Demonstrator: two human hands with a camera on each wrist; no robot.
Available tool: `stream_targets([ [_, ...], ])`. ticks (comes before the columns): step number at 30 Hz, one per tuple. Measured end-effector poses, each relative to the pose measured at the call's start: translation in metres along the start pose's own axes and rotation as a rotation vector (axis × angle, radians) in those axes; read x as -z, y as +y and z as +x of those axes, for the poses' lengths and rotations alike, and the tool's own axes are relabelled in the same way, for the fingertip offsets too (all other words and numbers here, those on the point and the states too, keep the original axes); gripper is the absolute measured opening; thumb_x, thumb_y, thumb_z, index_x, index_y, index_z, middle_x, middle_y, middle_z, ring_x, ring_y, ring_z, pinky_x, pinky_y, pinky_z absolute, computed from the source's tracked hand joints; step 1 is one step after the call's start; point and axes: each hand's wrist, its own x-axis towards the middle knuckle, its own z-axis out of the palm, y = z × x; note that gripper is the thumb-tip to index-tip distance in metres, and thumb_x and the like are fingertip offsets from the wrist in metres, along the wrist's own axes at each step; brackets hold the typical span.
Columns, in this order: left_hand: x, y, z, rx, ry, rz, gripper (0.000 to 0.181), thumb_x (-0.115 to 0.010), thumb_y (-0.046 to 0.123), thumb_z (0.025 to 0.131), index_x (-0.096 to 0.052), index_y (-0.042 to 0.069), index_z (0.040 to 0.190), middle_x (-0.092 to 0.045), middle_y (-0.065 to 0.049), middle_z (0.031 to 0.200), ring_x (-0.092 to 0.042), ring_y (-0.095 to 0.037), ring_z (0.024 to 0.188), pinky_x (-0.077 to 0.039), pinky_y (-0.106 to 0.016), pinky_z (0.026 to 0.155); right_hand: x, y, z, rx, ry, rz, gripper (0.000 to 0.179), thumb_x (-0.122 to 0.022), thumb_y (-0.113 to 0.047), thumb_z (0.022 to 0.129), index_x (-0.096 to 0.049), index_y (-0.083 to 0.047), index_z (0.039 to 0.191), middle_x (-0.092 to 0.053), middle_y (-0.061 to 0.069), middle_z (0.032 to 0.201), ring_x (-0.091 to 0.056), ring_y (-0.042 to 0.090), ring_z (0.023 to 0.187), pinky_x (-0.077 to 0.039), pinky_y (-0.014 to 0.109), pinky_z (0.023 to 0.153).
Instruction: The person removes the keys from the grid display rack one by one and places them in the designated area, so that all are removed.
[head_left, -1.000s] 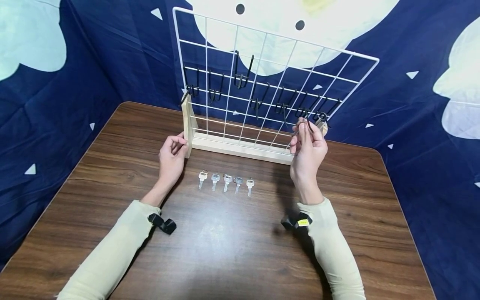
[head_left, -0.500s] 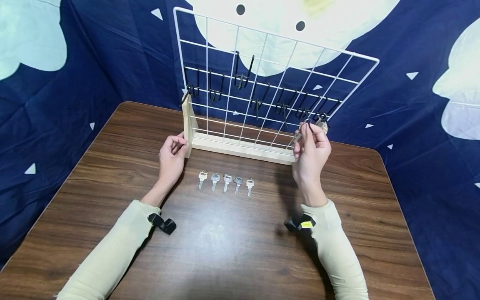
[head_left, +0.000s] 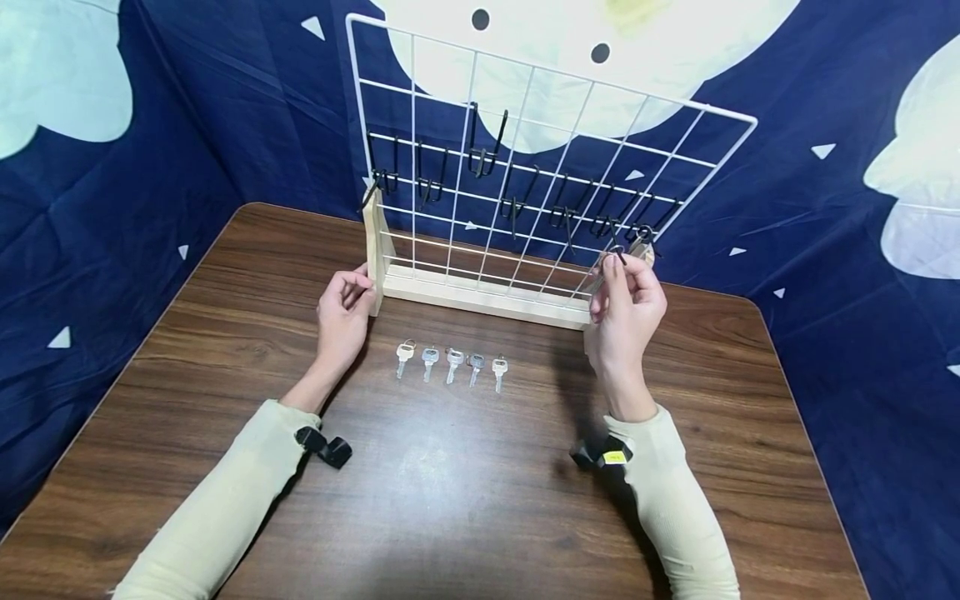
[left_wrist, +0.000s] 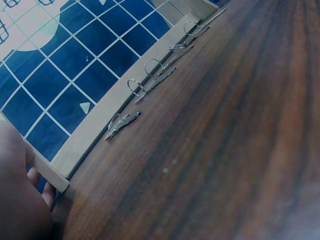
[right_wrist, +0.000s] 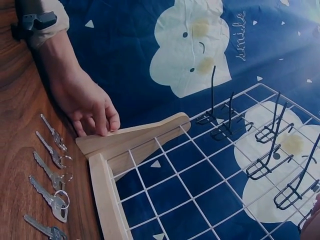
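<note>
In the head view my left hand (head_left: 345, 312) holds the left wooden side panel (head_left: 375, 250) of a stand that carries a white wire grid (head_left: 517, 167). My right hand (head_left: 628, 321), at the grid's lower right, pinches a key by its ring (head_left: 617, 250), at the tip of a black hook. The fingers mostly hide this key, and whether the ring is around the hook I cannot tell. Beside it, another ring (head_left: 643, 235) shows at the rightmost hook. Several silver keys (head_left: 454, 365) with rings lie in a row on the table in front of the stand.
More black hooks (head_left: 513, 204) project from the grid, one (head_left: 483, 158) higher than the others. The pale wooden base bar (head_left: 480, 298) runs along the table (head_left: 450, 500) behind the keys. A blue patterned cloth (head_left: 225, 108) hangs behind and at both sides.
My right hand has moved slightly right and down, toward me, from the hook's middle to its tip, with the key. The left hand and the row of keys have not moved.
</note>
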Motion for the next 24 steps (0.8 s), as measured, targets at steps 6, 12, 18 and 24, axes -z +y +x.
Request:
stream_targets([
  [6,-0.0005,0.0005,0.0,-0.003,-0.001,0.008,0.007,-0.057,-0.015,0.104,-0.058,-0.008,0.107,-0.063,-0.025,0.155,-0.062,-0.038,0.143,-0.053,-0.032,0.121,0.0028,-0.0029,-0.0033,0.016,-0.011,-0.035,0.022,-0.065,0.006,0.105,-0.075,-0.006,0.09,-0.075,0.003,0.076,-0.046,0.002,0.043,-0.031,0.012,0.037],
  [12,-0.0001,-0.0007,0.0006,-0.001,0.0,0.012,0.008,-0.057,-0.016,0.104,-0.057,-0.009,0.109,-0.062,-0.024,0.156,-0.061,-0.039,0.144,-0.052,-0.035,0.122,0.0054,-0.0044,-0.0061,0.038,-0.024,-0.059,0.018,-0.067,0.004,0.104,-0.076,-0.005,0.092,-0.075,0.001,0.075,-0.047,0.002,0.043,-0.03,0.012,0.038],
  [18,0.0002,-0.0001,0.0006,0.007,-0.003,0.007,0.006,-0.057,-0.014,0.105,-0.057,-0.008,0.107,-0.061,-0.025,0.157,-0.06,-0.039,0.145,-0.052,-0.036,0.123,0.0055,-0.0059,-0.008,0.073,-0.036,-0.077,0.017,-0.067,0.005,0.103,-0.076,-0.005,0.093,-0.075,0.001,0.075,-0.047,0.002,0.044,-0.031,0.012,0.038],
  [24,0.0001,-0.0007,0.0008,0.004,-0.002,0.014,0.006,-0.057,-0.014,0.105,-0.057,-0.009,0.107,-0.061,-0.025,0.156,-0.06,-0.039,0.144,-0.051,-0.036,0.123,0.0062,-0.0078,-0.0102,0.096,-0.041,-0.087,0.018,-0.066,0.005,0.102,-0.077,-0.005,0.093,-0.074,0.001,0.076,-0.046,0.002,0.044,-0.03,0.012,0.038],
])
